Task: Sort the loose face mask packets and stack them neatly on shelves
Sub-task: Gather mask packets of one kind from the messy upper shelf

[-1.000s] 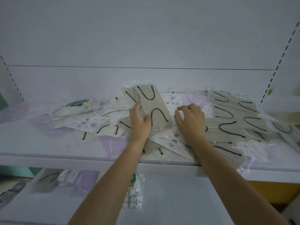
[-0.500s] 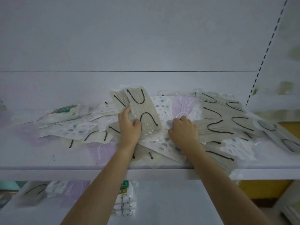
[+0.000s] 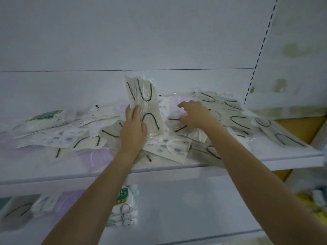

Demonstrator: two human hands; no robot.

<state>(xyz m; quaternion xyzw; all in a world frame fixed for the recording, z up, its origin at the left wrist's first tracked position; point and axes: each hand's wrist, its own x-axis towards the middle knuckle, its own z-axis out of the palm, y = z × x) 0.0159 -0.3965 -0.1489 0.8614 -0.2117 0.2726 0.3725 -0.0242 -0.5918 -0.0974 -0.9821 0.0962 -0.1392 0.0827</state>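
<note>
Head view: on the shelf (image 3: 53, 167), the left hand (image 3: 133, 128) clamps a grey packet bundle (image 3: 143, 96) upright, long axis pointing far; the right hand (image 3: 194, 114), fingers apart and loosely bent, hovers over a loose grey packet (image 3: 176, 127) lying just right of the bundle, nearer this hand.

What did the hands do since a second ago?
The left hand tipped its bundle of grey packets up, nearly upright. The right hand lifted off the loose packets and reached farther back, fingers spread. The left hand still grips the bundle; the rest on the shelf lies as before.
</note>
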